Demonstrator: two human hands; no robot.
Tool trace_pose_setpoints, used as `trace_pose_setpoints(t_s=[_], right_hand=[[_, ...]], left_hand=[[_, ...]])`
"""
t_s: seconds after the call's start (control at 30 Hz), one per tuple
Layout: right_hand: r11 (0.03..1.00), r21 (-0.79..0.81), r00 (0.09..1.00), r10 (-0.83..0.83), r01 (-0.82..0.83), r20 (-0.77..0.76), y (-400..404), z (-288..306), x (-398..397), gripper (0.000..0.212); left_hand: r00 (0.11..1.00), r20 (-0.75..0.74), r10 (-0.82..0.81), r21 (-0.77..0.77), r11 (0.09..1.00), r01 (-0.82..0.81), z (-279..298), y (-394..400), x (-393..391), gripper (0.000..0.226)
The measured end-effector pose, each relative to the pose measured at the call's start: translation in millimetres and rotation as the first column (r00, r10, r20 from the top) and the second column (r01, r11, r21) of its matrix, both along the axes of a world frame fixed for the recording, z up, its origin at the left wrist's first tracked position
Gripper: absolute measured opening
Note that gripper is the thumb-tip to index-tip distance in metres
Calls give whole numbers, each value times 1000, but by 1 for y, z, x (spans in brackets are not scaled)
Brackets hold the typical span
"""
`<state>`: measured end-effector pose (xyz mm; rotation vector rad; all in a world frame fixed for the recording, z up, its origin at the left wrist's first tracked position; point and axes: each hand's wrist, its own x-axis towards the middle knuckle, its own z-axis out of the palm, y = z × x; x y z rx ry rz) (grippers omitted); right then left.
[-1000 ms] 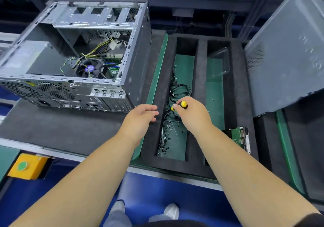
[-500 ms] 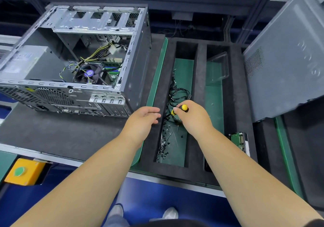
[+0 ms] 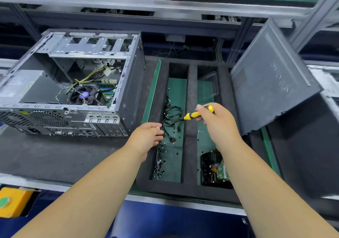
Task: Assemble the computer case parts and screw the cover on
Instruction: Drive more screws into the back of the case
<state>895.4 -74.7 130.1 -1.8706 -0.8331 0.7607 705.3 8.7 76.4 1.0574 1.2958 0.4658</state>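
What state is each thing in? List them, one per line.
computer case: side open, cover off, lying on the mat.
side cover: detached, leaning tilted at the right.
screwdriver: gripped in the right hand, lifted over the tray.
left hand: at the tray's left edge; grip unclear.
screws: loose in the left compartment.

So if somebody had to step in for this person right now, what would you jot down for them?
Right hand: grips the yellow-handled screwdriver over the foam tray, tip pointing left.
Left hand: at the left slot's edge, fingers curled by the black cables; whether it holds anything is unclear.
Computer case: on the mat to the left, side open, fan and wiring showing.
Cover panel: leaning to the right of the tray, not fitted.
Loose screws: in the left slot. A drive lies in the right slot.
Done: screwdriver in hand.
Left: fit any remaining parts, mount the cover, screw it on.
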Motion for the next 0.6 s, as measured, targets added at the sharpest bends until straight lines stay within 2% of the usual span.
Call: trace_pose_setpoints(t_s=[0.17, 0.3, 0.43, 0.6], right_hand=[[988, 121, 990, -86, 99, -107, -21, 33, 10, 25], [972, 196, 978, -94, 130, -184, -38, 53, 9, 22], [962, 231, 974, -96, 144, -205, -50, 67, 1, 24], [957, 254, 970, -83, 141, -227, -56, 79, -18, 25]], left_hand=[[981, 196, 3, -114, 993, 19, 23, -9, 18, 23], [907, 418, 52, -210, 977, 40, 42, -15, 21, 24], [868, 495, 33, -183, 981, 67, 56, -21, 15, 22], [858, 513, 3, -125, 990, 71, 69, -29, -7, 12]])
